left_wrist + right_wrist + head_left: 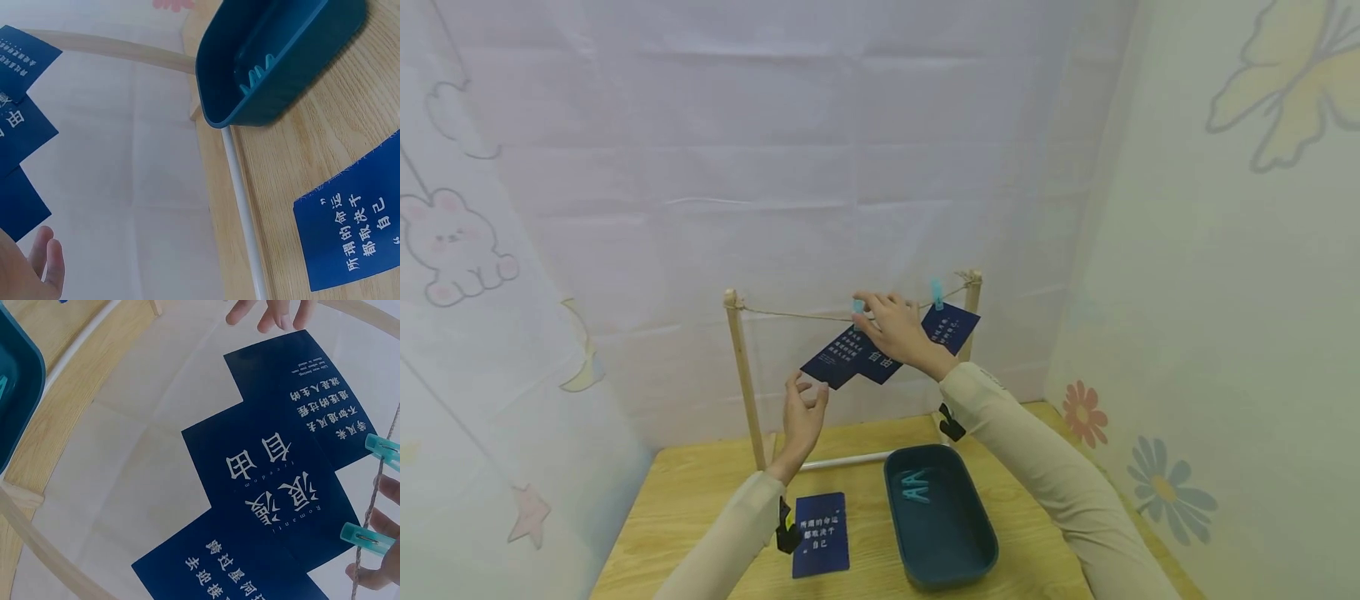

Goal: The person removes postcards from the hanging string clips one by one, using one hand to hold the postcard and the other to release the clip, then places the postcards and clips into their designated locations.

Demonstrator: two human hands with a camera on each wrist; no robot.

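Overlapping dark blue cards with white writing hang from a string (pixel 790 315). My right hand (pixel 895 329) is at the string, its thumb and forefinger around the light-blue clothespin (pixel 382 449) on the leftmost card (pixel 835 354). Other fingers of that hand lie by a second clothespin (pixel 367 539), above the middle card (pixel 269 475). My left hand (pixel 805 417) is just below the leftmost card's lower corner, fingers loosely bent and holding nothing. The rightmost card (pixel 953 325) hangs from another clothespin (pixel 937 296).
Two wooden posts (pixel 743 375) carry the string, with a white rod (pixel 842 461) low between them. A dark teal basin (pixel 951 575) holds light-blue clothespins (pixel 915 486). Left of it, another blue card (pixel 820 533) lies on the wooden table (pixel 685 500).
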